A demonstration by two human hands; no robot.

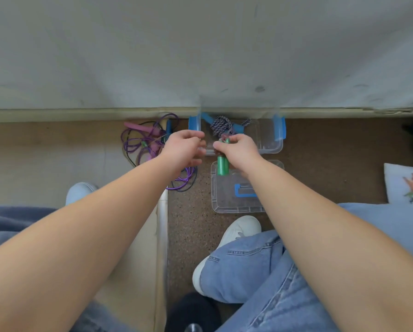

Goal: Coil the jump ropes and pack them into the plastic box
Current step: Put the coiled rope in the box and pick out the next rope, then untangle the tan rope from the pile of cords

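A clear plastic box (pixel 270 144) with blue latches stands on the floor against the wall. Inside it lies a coiled black-and-white braided rope with blue handles (pixel 221 124). My right hand (pixel 236 149) is closed around a jump rope with two green handles (pixel 222 166), held side by side over the box's near rim. My left hand (pixel 184 147) hovers just left of it with fingers curled, pinching near the rope; what it holds is hidden. A tangled purple rope with pink handles (pixel 140 142) lies on the floor to the left.
The box's clear lid (pixel 227 200) with a blue handle lies flat on the floor in front of the box. My knees in jeans and white shoes (pixel 241 230) are close below. A metal floor strip (pixel 162 224) runs toward me. A printed cushion (pixel 406 183) sits at right.
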